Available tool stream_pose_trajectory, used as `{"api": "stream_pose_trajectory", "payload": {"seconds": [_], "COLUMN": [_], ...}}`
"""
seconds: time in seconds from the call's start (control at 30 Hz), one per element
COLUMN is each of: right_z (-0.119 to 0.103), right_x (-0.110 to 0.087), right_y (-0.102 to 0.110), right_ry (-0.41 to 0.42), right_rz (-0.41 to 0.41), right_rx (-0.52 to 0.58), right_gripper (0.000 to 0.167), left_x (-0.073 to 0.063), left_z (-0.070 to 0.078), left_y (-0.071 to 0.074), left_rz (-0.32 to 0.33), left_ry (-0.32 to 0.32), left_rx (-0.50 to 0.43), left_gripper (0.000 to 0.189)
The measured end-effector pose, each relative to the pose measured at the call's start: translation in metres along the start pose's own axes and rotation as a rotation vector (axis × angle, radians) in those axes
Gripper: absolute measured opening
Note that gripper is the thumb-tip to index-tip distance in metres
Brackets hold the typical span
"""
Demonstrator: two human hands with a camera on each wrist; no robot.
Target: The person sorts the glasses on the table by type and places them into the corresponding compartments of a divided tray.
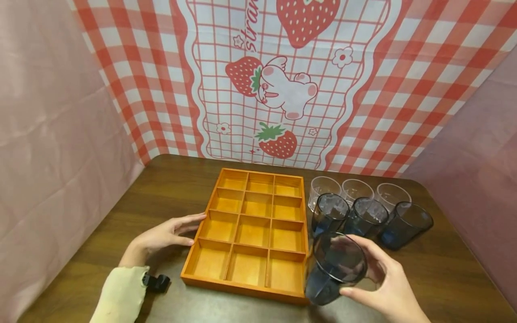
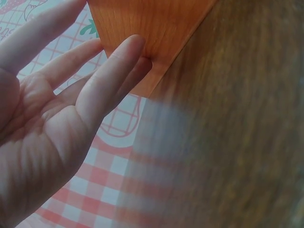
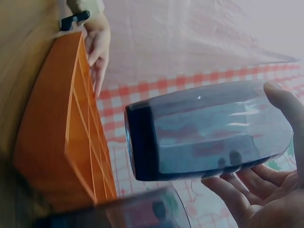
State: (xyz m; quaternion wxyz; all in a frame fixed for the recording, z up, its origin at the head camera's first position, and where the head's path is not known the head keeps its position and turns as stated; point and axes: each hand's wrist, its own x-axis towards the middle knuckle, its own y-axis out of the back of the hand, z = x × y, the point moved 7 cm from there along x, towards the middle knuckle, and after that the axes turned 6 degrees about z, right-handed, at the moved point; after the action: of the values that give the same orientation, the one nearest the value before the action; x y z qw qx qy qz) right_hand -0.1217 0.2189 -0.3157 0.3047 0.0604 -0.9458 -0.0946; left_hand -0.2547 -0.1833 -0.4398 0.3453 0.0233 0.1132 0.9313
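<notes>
A dark tinted drinking glass (image 1: 337, 264) is gripped by my right hand (image 1: 389, 280), thumb on one side and fingers on the other. In the right wrist view this glass (image 3: 209, 133) appears raised above the table, its thick dark base toward the tabletop. It overlaps the front right corner of an orange wooden box (image 1: 246, 289) with several compartments in the head view. My left hand (image 1: 165, 235) rests its fingertips against the box's left side. The left wrist view shows those fingers (image 2: 111, 78) extended along the wooden wall (image 2: 147, 28).
Right of the box stand three dark glasses, the left one (image 1: 329, 217) nearest it, with three clear glasses behind, including a clear glass (image 1: 323, 190). A strawberry-print checked cloth (image 1: 161, 89) hangs behind the brown table (image 1: 161, 193). A black device (image 1: 157, 283) sits on the left wrist.
</notes>
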Motion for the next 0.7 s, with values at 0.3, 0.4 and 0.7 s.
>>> {"api": "stream_pose_trajectory", "payload": {"seconds": [0.3, 0.4, 0.7], "right_z": [0.003, 0.004, 0.016], "right_x": [0.025, 0.034, 0.065], "right_y": [-0.048, -0.062, -0.096], "right_ry": [-0.197, -0.269, -0.432], "right_rz": [0.033, 0.027, 0.040], "right_rx": [-0.089, -0.090, -0.088], "right_gripper": [0.078, 0.076, 0.071], "left_x": [0.000, 0.000, -0.001], "left_z": [-0.002, -0.002, 0.000], "left_y": [0.000, -0.001, 0.001], "left_rz": [0.010, 0.012, 0.014], "left_ry": [0.040, 0.044, 0.038], "left_rx": [0.010, 0.000, 0.018], "left_gripper": [0.075, 0.075, 0.075]}}
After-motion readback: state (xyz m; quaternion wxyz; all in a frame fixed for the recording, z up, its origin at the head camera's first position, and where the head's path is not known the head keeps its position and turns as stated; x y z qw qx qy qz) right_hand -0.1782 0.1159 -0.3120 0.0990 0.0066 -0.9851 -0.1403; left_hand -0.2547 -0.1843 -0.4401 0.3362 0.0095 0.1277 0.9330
